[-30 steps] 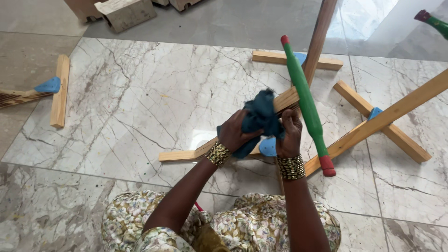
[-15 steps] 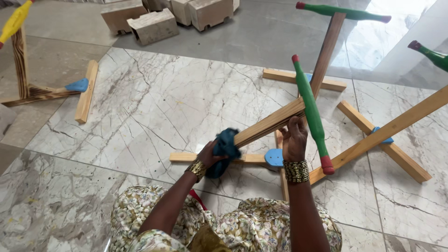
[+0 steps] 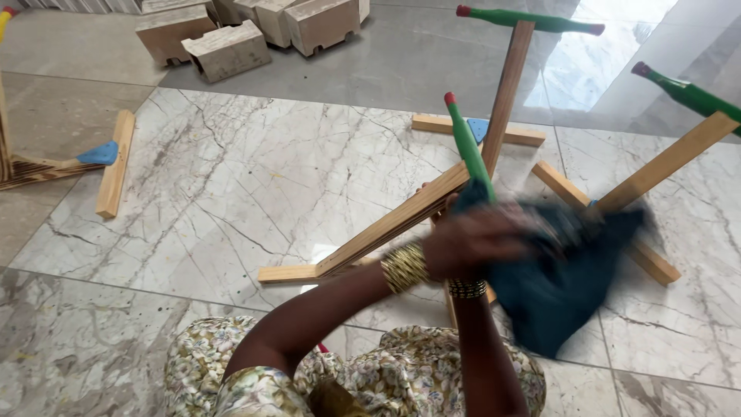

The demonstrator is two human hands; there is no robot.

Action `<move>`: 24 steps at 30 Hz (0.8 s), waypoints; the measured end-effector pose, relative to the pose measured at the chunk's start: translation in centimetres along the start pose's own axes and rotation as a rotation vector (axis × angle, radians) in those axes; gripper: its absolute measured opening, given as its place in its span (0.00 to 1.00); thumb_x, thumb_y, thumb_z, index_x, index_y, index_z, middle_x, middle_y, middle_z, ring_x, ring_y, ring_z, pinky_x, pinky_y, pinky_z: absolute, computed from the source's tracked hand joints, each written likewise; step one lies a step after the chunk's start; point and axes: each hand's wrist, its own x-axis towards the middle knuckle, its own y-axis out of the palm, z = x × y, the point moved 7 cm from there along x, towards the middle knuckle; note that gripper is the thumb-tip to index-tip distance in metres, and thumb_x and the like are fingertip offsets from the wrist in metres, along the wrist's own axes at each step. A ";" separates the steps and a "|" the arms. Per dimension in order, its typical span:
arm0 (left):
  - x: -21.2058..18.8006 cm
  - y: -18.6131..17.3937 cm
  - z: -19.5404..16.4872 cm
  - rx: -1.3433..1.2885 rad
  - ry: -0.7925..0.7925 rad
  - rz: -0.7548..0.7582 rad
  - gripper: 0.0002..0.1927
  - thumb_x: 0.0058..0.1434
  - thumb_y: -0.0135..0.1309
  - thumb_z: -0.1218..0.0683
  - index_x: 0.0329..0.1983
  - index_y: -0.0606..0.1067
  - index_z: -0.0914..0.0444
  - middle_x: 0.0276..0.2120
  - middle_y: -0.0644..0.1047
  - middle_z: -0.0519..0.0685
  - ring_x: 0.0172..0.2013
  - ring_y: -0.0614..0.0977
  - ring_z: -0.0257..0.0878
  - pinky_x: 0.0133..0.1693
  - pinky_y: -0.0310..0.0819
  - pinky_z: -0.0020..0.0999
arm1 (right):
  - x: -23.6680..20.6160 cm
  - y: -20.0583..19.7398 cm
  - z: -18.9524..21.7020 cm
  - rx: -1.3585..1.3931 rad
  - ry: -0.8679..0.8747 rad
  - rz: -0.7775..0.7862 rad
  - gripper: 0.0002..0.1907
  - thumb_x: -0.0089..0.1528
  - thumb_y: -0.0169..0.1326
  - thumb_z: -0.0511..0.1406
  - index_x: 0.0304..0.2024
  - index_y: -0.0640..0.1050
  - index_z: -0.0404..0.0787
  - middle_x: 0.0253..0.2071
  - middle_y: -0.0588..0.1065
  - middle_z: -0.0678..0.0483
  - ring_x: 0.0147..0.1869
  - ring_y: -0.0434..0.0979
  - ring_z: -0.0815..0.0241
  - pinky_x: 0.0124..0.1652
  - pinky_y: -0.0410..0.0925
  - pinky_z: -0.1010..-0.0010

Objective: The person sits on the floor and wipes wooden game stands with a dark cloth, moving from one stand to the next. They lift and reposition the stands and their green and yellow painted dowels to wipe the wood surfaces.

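Observation:
My left hand (image 3: 475,239), with a gold bangle at the wrist, reaches across to the right and grips a dark teal cloth (image 3: 563,309), blurred by motion. The cloth hangs over the lower part of a green handle (image 3: 467,147) with a red tip, fixed to a tilted wooden stand (image 3: 386,228). My right hand (image 3: 466,289) is mostly hidden under the left one; only its beaded wrist shows, at the point where the stand's bar meets the handle. I am sitting on the marble floor in a flowered dress (image 3: 370,378).
Two more wooden stands with green handles (image 3: 532,19) (image 3: 687,93) stand behind and to the right, their base bars (image 3: 478,130) on the floor. Another stand (image 3: 112,162) lies at the left. Several wooden blocks (image 3: 255,31) are piled at the top.
My left hand has swept the cloth from the left side of the bar across to the right, over the green handle. The view has shifted slightly lower and to the right.

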 end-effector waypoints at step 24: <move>1.8 -2.1 22.7 0.031 -0.801 0.207 0.26 0.50 0.67 0.40 0.47 0.79 0.58 0.44 0.78 0.58 0.48 0.80 0.54 0.49 0.75 0.47 | -1.1 -1.6 4.2 -1.618 0.191 -0.354 0.20 0.74 0.45 0.41 0.66 0.67 0.44 0.58 0.74 0.58 0.61 0.74 0.64 0.64 0.67 0.62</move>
